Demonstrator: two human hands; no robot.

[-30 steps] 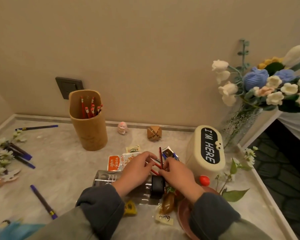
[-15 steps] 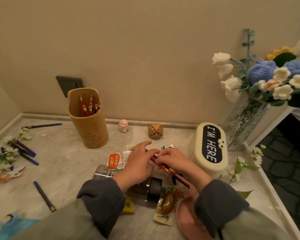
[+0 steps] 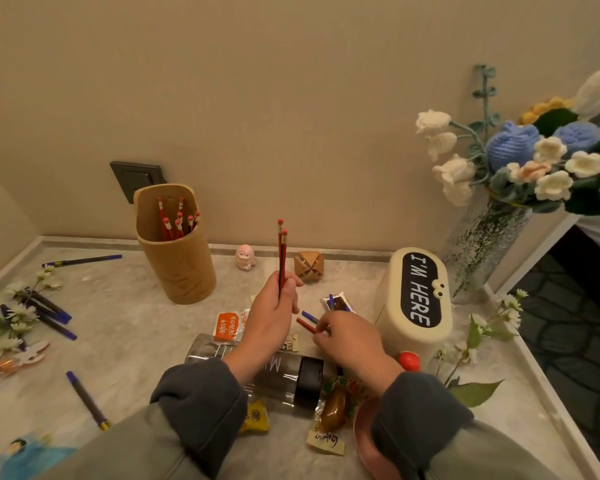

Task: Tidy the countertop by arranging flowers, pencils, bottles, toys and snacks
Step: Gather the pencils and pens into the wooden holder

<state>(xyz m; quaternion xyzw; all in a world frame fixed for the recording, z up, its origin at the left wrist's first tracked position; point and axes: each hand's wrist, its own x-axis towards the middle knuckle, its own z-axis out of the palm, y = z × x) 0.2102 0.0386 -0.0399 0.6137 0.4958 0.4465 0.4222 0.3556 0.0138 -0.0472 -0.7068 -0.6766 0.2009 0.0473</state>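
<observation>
Hands both busy: the left hand (image 3: 270, 315) grips two red pencils (image 3: 282, 258) upright above the tabletop (image 3: 118, 344), the right hand (image 3: 350, 341) pinches the end of a third red pencil (image 3: 305, 324) lying flat near the bottle (image 3: 284, 382)

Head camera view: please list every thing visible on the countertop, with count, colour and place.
tan bamboo pencil holder: one, back left
red eraser-tipped pencils: two, held upright, centre
red pencil lying flat: one, centre
blue pens: several, left and centre
clear plastic bottle: one, black cap, lying front
snack packets: several, orange, yellow, brown, around bottle
cream I'M HERE box: one, right
glass vase of crocheted flowers: one, blue-white, back right
loose white daisies: several, both edges
pink toy figurine: one, by wall
wooden puzzle ball: one, brown, by wall
left-hand grip: holds the two upright pencils
right-hand grip: low, at the flat pencil's end
</observation>
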